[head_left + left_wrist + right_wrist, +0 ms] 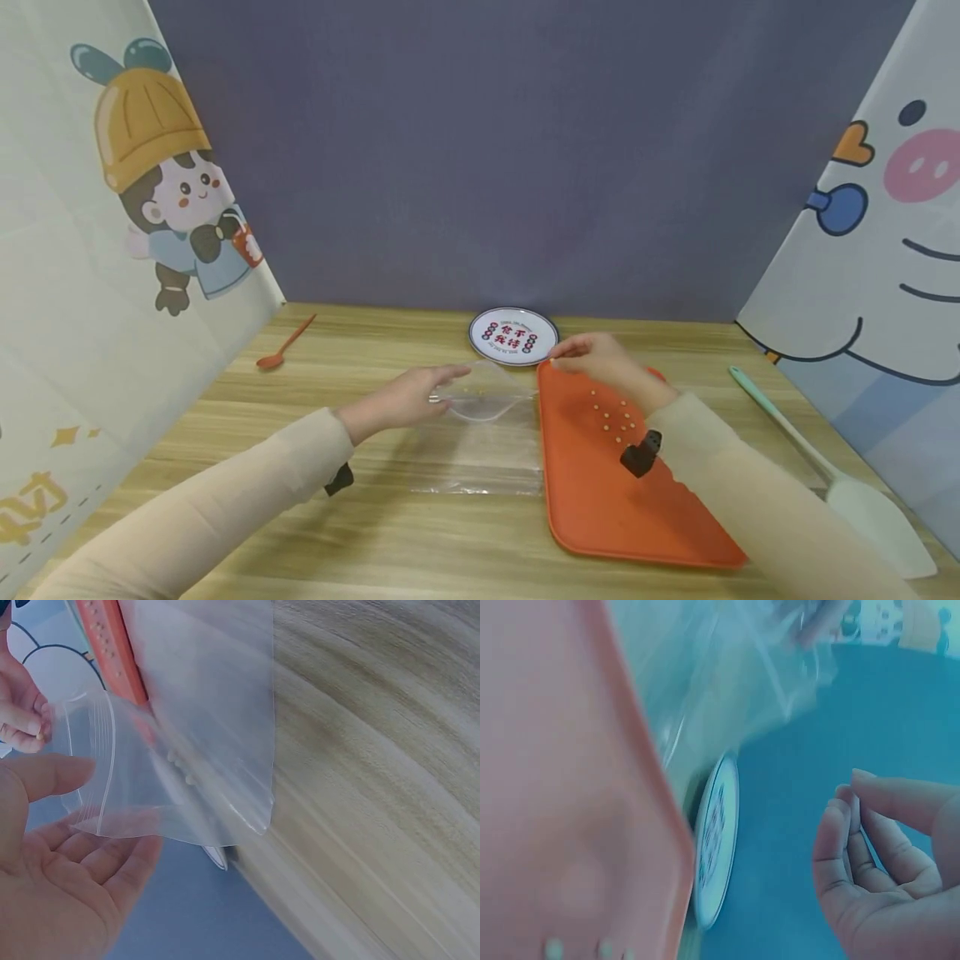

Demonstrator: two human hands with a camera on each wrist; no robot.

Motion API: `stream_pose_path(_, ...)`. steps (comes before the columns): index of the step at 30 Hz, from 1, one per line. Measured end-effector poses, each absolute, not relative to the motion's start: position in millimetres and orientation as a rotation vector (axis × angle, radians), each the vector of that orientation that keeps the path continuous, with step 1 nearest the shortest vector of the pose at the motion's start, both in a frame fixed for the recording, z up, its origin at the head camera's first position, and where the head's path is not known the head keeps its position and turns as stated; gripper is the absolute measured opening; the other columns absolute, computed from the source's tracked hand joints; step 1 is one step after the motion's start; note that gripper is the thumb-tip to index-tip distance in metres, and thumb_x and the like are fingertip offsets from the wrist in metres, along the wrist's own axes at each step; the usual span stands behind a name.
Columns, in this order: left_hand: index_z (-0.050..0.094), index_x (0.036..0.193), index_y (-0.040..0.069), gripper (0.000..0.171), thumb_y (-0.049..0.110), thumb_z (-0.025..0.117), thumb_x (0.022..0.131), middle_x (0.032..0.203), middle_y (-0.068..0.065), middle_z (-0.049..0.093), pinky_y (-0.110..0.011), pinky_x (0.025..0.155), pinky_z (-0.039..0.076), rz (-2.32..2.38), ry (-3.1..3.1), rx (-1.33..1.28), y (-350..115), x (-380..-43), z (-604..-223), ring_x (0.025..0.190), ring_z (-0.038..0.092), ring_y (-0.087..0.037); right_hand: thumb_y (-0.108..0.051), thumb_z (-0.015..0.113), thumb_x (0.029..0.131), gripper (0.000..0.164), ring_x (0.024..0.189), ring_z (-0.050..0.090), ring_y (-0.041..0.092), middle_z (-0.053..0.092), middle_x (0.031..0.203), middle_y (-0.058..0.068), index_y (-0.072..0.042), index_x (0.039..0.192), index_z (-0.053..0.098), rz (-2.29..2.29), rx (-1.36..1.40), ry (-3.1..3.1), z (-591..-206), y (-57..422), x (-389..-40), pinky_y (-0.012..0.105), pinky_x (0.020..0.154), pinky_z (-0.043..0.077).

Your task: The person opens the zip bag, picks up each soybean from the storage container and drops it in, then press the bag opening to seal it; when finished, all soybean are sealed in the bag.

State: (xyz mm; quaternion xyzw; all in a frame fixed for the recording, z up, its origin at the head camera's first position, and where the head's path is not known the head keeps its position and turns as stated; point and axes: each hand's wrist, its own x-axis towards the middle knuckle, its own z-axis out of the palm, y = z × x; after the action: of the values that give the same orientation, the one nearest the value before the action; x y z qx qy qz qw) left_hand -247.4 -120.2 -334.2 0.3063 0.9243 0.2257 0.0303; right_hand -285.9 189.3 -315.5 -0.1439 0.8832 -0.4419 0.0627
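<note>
A clear zip bag (480,454) lies on the table with its mouth lifted and gaping. My left hand (408,400) is at that mouth, thumb and fingers spread wide apart against the plastic (112,772). Inside the bag are a few small yellowish beans (180,766). Above the far left corner of an orange tray (600,508), my right hand (600,360) pinches one small yellowish bean (40,736) between thumb and fingertips. Several more beans (618,417) are scattered on the tray, partly beneath the right forearm.
Behind the bag and tray sits a white plate (513,336) with red lettering. A small reddish spoon (272,362) lies at the far left. On the right is a spatula (873,508) with a pale green handle, partly behind the right sleeve. Printed panels (900,275) border the table.
</note>
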Motion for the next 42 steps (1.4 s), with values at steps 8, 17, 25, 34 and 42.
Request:
stream_pose_path(8,0.042,0.145,0.003,0.059,0.006,0.062,0.089,0.142,-0.017,0.051,-0.049,0.107,0.045,0.701,2.838,0.96,-119,-247,-333,0.122,0.056,-0.036,-0.009,0.072,0.085,0.022,0.074,0.061,0.004,0.074,0.088,0.006,0.004,0.103,0.071,-1.468,-0.572,2.564,-314,143,-278,0.02,0.071,0.053)
stream_pose_path(17,0.042,0.144,0.002,0.059,0.006,0.062,0.09,0.142,-0.018,0.052,-0.048,0.107,0.045,0.703,2.838,0.965,-119,-248,-333,0.122,0.057,-0.035,-0.007,0.073,0.084,0.017,0.06,0.055,0.006,0.068,0.068,-0.001,0.002,0.098,0.075,-1.409,-0.621,2.63,-315,111,-278,0.023,0.058,0.05)
stream_pose_path(25,0.042,0.145,0.002,0.059,0.006,0.062,0.089,0.142,-0.017,0.051,-0.048,0.107,0.045,0.712,2.826,0.957,-119,-247,-332,0.122,0.057,-0.035,-0.008,0.072,0.084,0.017,0.061,0.057,0.006,0.071,0.073,0.002,0.0,0.098,0.076,-1.434,-0.594,2.642,-314,115,-277,0.02,0.057,0.05)
stream_pose_path(34,0.041,0.145,0.004,0.06,0.006,0.063,0.089,0.143,-0.016,0.05,-0.049,0.108,0.044,0.707,2.838,0.932,-122,-245,-331,0.123,0.056,-0.036,-0.013,0.071,0.086,0.022,0.076,0.065,0.009,0.075,0.092,0.007,0.0,0.104,0.074,-1.43,-0.458,2.648,-313,148,-281,0.025,0.072,0.057)
stream_pose_path(42,0.041,0.145,0.004,0.06,0.006,0.062,0.09,0.143,-0.016,0.051,-0.049,0.108,0.044,0.686,2.848,0.947,-122,-244,-329,0.123,0.056,-0.035,-0.018,0.069,0.089,0.031,0.08,0.065,0.016,0.073,0.101,0.013,0.001,0.114,0.069,-1.373,-0.386,2.66,-317,194,-286,0.026,0.071,0.056)
